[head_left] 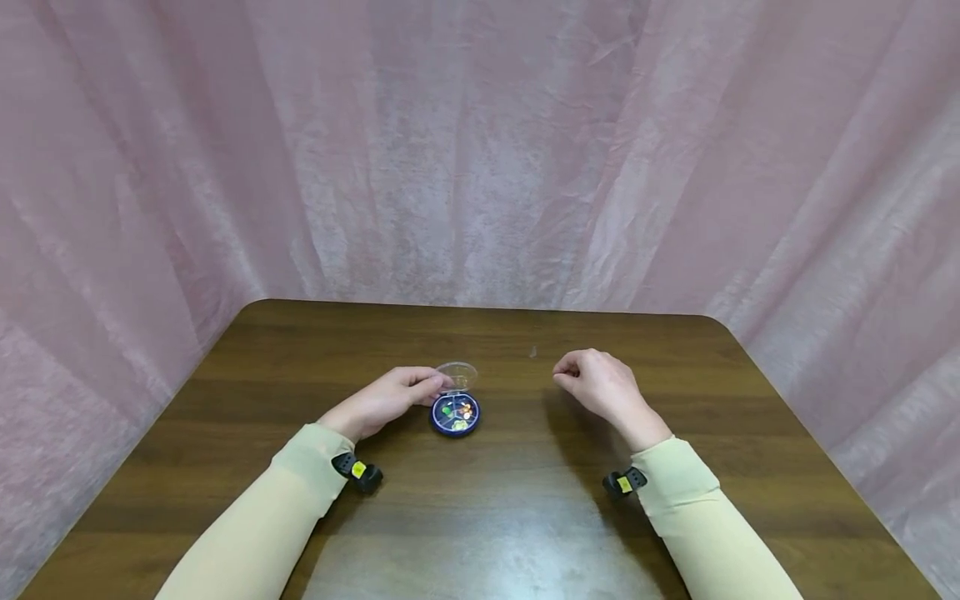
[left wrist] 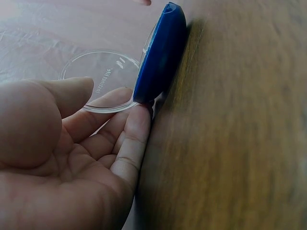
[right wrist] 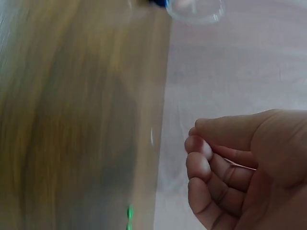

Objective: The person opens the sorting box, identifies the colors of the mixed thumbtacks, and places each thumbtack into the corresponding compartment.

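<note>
A round blue pill case (head_left: 455,415) lies on the table with its clear lid (left wrist: 103,72) raised. Small green, orange and pale pieces (head_left: 465,410) sit in its divided compartments. At the hinge side my left hand (head_left: 390,402) holds the case, fingers curled behind the lid and against the case's edge, thumb in front of the lid. My right hand (head_left: 600,386) is above the table, to the right of the case and apart from it. Its fingers (right wrist: 199,165) are curled and the thumb meets the index finger; nothing shows between them.
A tiny clear scrap (head_left: 533,352) lies on the wooden table (head_left: 510,475) towards the back. Small green pieces (right wrist: 129,216) show at the bottom of the right wrist view. A pink curtain (head_left: 480,167) hangs behind the table.
</note>
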A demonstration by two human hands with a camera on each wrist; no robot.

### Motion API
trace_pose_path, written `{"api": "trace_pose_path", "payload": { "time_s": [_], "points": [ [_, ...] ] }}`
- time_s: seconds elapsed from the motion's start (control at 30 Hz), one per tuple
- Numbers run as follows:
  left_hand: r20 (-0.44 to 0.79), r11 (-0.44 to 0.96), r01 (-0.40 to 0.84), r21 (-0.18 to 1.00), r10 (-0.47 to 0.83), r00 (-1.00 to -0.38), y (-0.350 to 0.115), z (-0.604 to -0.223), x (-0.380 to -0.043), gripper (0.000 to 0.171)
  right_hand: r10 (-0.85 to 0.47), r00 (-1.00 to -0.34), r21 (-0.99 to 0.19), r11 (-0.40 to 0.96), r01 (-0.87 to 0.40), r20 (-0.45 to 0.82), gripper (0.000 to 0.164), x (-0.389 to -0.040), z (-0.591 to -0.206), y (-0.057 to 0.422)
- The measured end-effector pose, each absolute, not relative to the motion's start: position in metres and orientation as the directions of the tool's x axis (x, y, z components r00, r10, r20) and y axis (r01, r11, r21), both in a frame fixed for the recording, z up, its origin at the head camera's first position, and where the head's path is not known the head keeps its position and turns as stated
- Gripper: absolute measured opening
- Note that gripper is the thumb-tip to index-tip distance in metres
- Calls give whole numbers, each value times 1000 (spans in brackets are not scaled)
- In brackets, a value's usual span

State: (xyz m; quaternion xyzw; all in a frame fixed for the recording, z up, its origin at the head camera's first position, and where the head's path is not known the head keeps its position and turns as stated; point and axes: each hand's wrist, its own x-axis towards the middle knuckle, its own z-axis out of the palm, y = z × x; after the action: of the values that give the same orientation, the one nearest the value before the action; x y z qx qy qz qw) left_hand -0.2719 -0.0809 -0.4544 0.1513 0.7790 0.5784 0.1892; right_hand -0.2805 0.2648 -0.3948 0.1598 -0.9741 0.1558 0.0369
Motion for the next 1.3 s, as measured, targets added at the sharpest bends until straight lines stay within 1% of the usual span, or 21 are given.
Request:
{"api": "trace_pose_path", "payload": {
  "time_s": [0.13, 0.27, 0.43, 0.63, 0.73, 1.0, 1.17, 1.3],
  "points": [
    [-108, 284, 31, 958, 460, -881, -85, -455, -271, 40, -257, -962, -255, 927, -274, 95, 12, -285, -393, 281],
    [-121, 296, 19, 955, 447, -886, -87, -455, -269, 40, -218, -974, -231, 947, -224, 52, 12, -289, -391, 295],
    [-127, 303, 13, 953, 438, -890, -91, -454, -268, 41, -192, -981, -186, 963, -194, 28, 6, -290, -391, 305],
    [-137, 306, 4, 952, 436, -890, -94, -453, -265, 40, -191, -982, -152, 971, -186, -14, 17, -289, -395, 306],
    [-142, 311, -2, 950, 428, -892, -96, -453, -264, 40, -199, -980, -148, 970, -194, -19, 19, -291, -398, 303],
    [-146, 317, -5, 948, 422, -895, -98, -452, -262, 38, -196, -980, -135, 972, -193, -12, 21, -293, -402, 302],
    [-135, 316, 8, 949, 427, -894, -96, -450, -263, 39, -180, -984, -136, 975, -177, -12, 16, -294, -403, 302],
    [-136, 317, 7, 948, 427, -894, -95, -449, -262, 39, -177, -984, -133, 976, -171, -33, 17, -295, -406, 302]
  ]
}}
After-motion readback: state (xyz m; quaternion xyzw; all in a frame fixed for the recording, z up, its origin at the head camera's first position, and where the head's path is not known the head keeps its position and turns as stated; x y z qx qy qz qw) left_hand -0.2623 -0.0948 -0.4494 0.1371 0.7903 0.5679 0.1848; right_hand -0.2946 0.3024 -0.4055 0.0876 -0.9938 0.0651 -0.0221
